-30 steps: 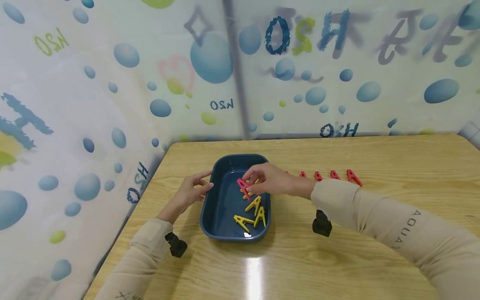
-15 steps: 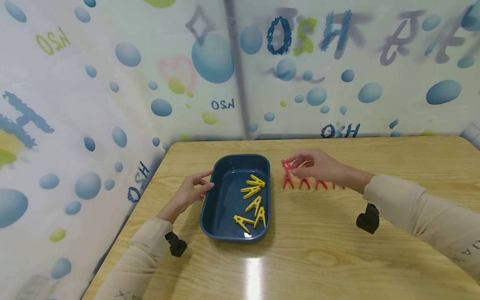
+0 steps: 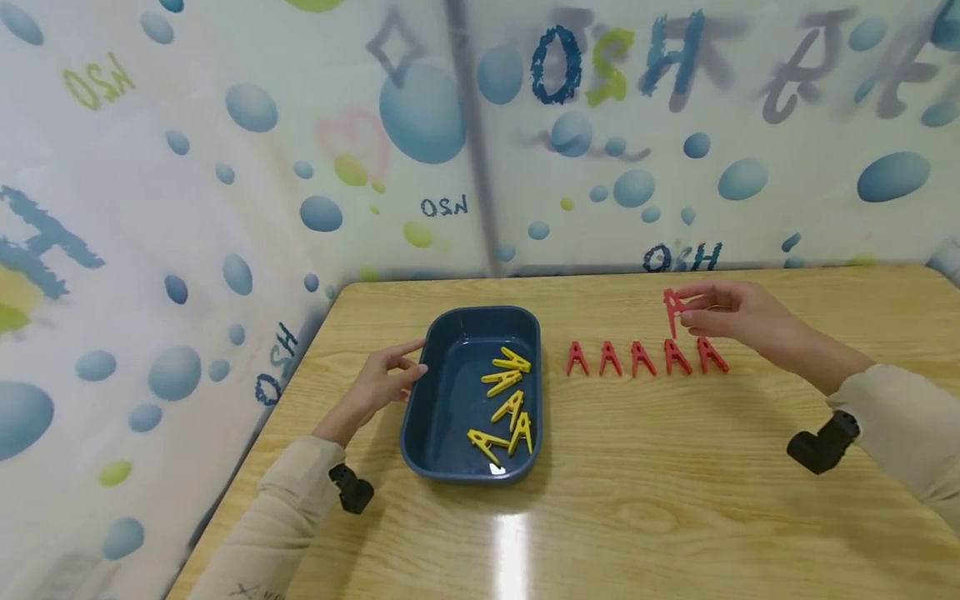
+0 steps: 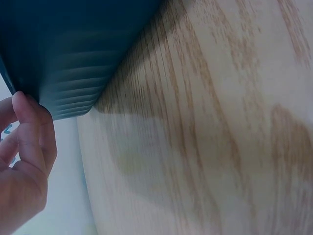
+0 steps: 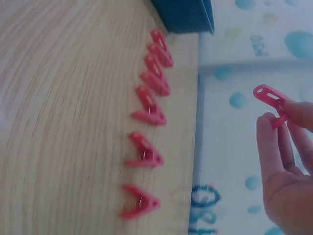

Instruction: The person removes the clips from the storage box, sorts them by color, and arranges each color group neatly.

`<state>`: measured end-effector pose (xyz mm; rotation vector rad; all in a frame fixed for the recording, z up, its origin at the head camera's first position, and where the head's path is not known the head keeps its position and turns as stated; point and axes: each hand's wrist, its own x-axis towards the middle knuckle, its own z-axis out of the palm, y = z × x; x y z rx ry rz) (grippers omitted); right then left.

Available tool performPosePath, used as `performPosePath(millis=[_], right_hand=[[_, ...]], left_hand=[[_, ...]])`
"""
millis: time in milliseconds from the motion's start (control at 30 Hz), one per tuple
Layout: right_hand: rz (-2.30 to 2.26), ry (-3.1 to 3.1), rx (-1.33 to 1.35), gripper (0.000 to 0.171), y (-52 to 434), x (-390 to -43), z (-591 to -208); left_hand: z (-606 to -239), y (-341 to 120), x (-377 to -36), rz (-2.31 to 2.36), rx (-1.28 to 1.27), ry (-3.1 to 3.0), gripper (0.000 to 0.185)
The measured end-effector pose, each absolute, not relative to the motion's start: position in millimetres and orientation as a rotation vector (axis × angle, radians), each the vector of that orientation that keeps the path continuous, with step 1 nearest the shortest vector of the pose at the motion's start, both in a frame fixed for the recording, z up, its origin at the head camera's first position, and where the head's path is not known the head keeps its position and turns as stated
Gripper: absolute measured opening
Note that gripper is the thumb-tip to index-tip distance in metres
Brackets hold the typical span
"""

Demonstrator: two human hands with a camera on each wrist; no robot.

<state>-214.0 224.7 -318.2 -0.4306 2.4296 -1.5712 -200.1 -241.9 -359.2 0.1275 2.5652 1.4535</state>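
My right hand (image 3: 738, 312) pinches a red clothespin (image 3: 671, 302) between thumb and fingers, raised above the far part of the table. In the right wrist view the clothespin (image 5: 274, 102) sits at the fingertips. Below it, several red clothespins (image 3: 638, 353) lie in a row on the wood, legs toward me. My left hand (image 3: 378, 385) holds the left rim of a dark blue rectangular bin (image 3: 457, 479); the left wrist view has its fingertips (image 4: 24, 100) at the bin's edge. Inside the bin, along its right side, lie several yellow clothespins (image 3: 510, 407).
The bin stands on a light wooden table (image 3: 645, 517), left of the red row. A wall covering (image 3: 630, 225) with blue and green dots rises behind the table and along its left side. Black cameras (image 3: 823, 443) are strapped to both wrists.
The right hand has moved from over the bin to the right, carrying the red clothespin past the row, which now shows fully. The left hand stays at the rim.
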Motion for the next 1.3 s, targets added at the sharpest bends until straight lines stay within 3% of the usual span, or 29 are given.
performPosePath(millis=[267, 833, 1067, 1300], right_hand=[[-1.666, 2.431, -0.288, 0.023, 269, -211, -335], [-1.585, 2.449, -0.042, 0.009, 316, -222, -374], [-1.467, 2.511, -0.016, 0.059, 313, -223, -387], [-1.462, 2.507, 0.028, 0.063, 309, -223, -399]], left_hand=[[-361, -243, -200, 1.452, 0.12, 2.574, 0.047], [-361, -242, -201, 1.457, 0.109, 2.573, 0.047], [-360, -242, -200, 1.461, 0.098, 2.566, 0.048], [-360, -242, -200, 1.456, 0.098, 2.571, 0.048]])
